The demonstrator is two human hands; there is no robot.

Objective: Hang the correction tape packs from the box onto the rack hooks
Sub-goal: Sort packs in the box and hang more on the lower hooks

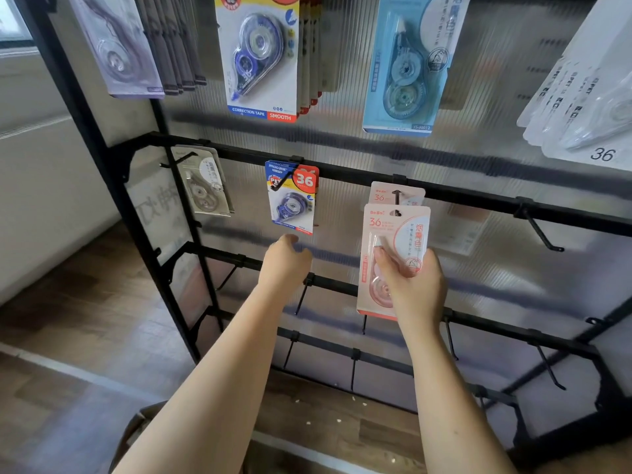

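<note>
My right hand (412, 289) grips a pink correction tape pack (393, 234) and holds it upright in front of a hook (396, 196) on the middle rail. Its hang hole sits just below that hook's tip. Another pink pack (383, 193) hangs on that same hook behind it. My left hand (285, 263) hovers with loosely curled fingers just under a blue and red pack (292, 198) that hangs on the neighbouring hook, and holds nothing. A grey pack (205, 183) hangs further left. The box (133, 436) shows only as a cardboard edge at the bottom.
The black rack (444, 193) has several bare hooks on its lower rails and one at the right (540, 230). The top row holds purple (119, 46), blue (260, 56), light blue (410, 63) and white (588, 97) packs. Wood floor lies to the left.
</note>
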